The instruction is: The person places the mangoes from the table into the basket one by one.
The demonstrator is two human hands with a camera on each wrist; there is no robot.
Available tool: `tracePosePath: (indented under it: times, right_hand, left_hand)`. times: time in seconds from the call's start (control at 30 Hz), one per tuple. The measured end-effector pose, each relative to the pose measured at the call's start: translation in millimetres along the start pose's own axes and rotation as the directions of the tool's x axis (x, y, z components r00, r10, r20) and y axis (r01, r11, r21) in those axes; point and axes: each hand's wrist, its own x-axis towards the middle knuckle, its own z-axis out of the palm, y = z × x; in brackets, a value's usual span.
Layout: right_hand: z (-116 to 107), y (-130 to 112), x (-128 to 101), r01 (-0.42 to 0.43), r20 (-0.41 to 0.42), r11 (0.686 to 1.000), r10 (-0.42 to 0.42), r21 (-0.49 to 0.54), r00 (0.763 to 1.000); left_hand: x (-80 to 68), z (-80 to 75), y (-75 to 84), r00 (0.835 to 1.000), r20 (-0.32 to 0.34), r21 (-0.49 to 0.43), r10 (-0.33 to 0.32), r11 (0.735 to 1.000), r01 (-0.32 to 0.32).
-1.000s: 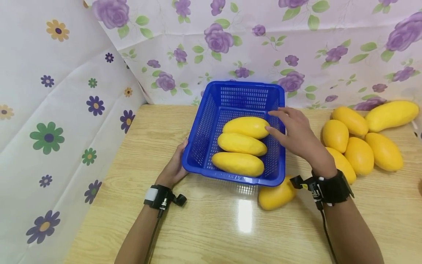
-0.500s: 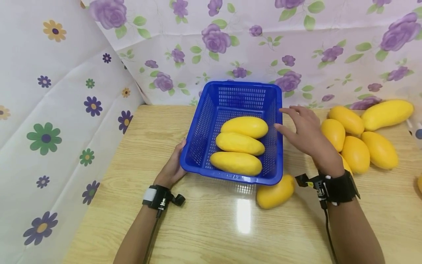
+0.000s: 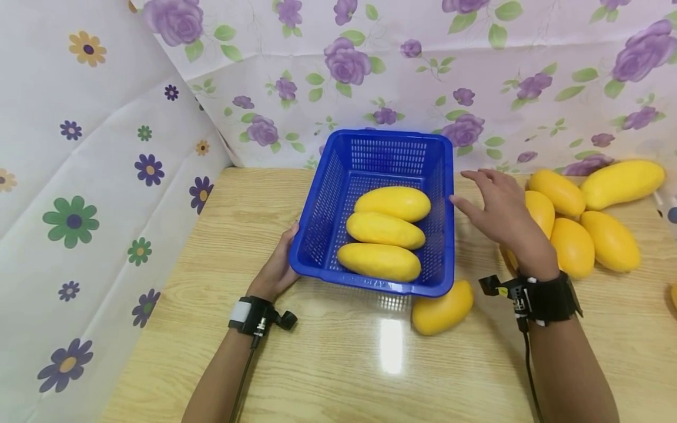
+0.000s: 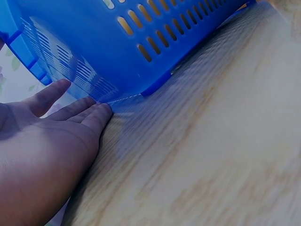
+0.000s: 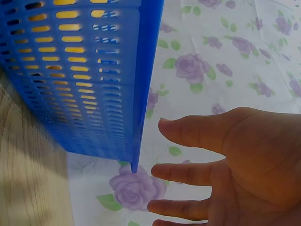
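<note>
With our left hand (image 3: 276,267) flat against the near-left corner of the blue perforated plastic basket (image 3: 317,235) on the wooden desk (image 3: 328,364), our right hand (image 3: 502,214), fingers spread and empty, should settle squarely over the yellow mangoes (image 3: 573,247) just beyond its palm.

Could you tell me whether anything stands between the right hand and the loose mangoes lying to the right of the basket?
Nothing visible does. The right hand hangs open just right of the basket, and the nearest of the mangoes lies right behind it, partly hidden by the hand. The left hand rests against the basket's left side.
</note>
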Motion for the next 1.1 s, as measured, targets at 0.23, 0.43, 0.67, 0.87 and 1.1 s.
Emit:
tracePosePath:
  times: [0.23, 0.43, 0.67, 0.87, 1.1]
  right_hand:
    - [-1, 7, 2, -0.089, 0.022, 0.996, 0.089, -0.014, 0.996]
    - [-2, 12, 4, -0.135, 0.05, 0.991, 0.136, -0.024, 0.989]
    - [-5, 20, 3, -0.182, 0.097, 0.983, 0.184, -0.028, 0.978]
    - [-8, 26, 2, -0.192, 0.093, 0.981, 0.194, -0.033, 0.977]
    - [-10, 33, 2, -0.208, 0.096, 0.978, 0.21, -0.031, 0.973]
  left_hand:
    - [0.0, 0.8, 0.4, 1.0, 0.001, 0.011, -0.008, 1.0, 0.008]
    - [-0.5, 1.4, 0.7, 1.0, -0.017, 0.015, -0.02, 1.0, 0.02]
    - [0.1, 2.1, 1.5, 1.0, -0.006, 0.014, -0.012, 1.0, 0.012]
    - [1.7, 2.2, 1.1, 1.0, -0.001, 0.01, -0.018, 1.0, 0.018]
    - [0.6, 2.4, 2.2, 1.0, 0.0, 0.019, -0.009, 1.0, 0.009]
